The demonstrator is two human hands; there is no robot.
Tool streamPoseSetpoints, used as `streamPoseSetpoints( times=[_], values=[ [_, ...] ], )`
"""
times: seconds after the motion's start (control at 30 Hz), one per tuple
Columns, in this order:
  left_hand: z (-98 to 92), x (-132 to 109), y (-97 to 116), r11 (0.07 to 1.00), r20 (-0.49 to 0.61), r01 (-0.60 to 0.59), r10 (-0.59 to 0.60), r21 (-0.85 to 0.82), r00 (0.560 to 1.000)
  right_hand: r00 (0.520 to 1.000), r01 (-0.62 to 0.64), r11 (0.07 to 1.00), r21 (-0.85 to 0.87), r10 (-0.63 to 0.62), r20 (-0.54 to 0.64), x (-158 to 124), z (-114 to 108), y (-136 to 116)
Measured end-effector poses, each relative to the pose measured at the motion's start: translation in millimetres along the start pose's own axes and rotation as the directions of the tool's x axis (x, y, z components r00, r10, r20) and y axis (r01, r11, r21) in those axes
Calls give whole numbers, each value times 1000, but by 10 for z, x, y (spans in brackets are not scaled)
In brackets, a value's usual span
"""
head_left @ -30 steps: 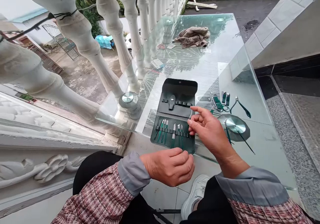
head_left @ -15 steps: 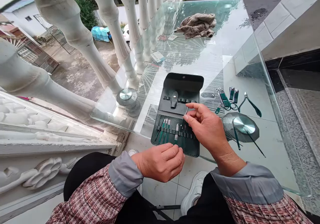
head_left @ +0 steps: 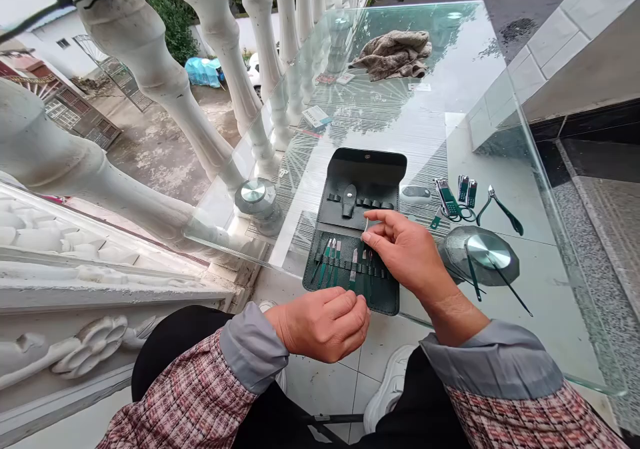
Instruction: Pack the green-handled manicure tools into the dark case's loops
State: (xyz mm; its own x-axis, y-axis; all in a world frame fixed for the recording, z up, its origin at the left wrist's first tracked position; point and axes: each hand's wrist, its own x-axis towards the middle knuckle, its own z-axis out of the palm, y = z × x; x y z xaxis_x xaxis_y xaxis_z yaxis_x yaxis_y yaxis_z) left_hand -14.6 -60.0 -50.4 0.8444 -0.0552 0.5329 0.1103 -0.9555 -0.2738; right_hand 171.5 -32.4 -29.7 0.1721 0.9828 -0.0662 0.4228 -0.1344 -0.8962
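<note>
In the head view, your black case (head_left: 331, 219) lies open on the glass table (head_left: 543, 282), at its near edge. In the lower half, a row of loops carries several green tools (head_left: 323, 265) on the left side, and one flat file (head_left: 353, 271) stands nearer to the middle. In the upper half is a small black sheath (head_left: 349, 202), beside another row of loops.

Your right hand (head_left: 411, 249) is above the right side of the case; its thumb and forefinger are pinched on a thin silvery tool (head_left: 366, 223). Your left hand (head_left: 323, 324) is at the lower edge of the case, with fingers bent; their tips are hidden, so I cannot tell if they grip something.

Toward the right edge of the table lie the nail clippers (head_left: 447, 199) and, just beside, the nippers (head_left: 500, 212). Two thin tools (head_left: 473, 277) lie closer to the near right corner. A crumpled cloth (head_left: 394, 57) rests toward the far edge, and a small box (head_left: 316, 117) is near the left edge.
</note>
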Motion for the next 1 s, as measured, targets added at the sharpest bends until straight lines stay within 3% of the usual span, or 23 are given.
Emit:
streamPoseSetpoints(
  times=[0.2,0.33,0.47,1.0],
  values=[
    [-1,4,-1,1000,-3,-2,2,-14,1000,994,105,984,-141,-107,-3,18,-19,34],
    [8,-3,3,1000,1,-4,4,-11,1000,951,296,906,-301,-308,10,3,-26,25],
    [9,-10,0,1000,9,-12,12,-1,1000,906,414,827,-380,-413,89,-26,-32,19],
    [-37,20,-25,1000,1,-3,3,-19,1000,848,528,726,-440,-485,216,-143,-87,75]
  ],
)
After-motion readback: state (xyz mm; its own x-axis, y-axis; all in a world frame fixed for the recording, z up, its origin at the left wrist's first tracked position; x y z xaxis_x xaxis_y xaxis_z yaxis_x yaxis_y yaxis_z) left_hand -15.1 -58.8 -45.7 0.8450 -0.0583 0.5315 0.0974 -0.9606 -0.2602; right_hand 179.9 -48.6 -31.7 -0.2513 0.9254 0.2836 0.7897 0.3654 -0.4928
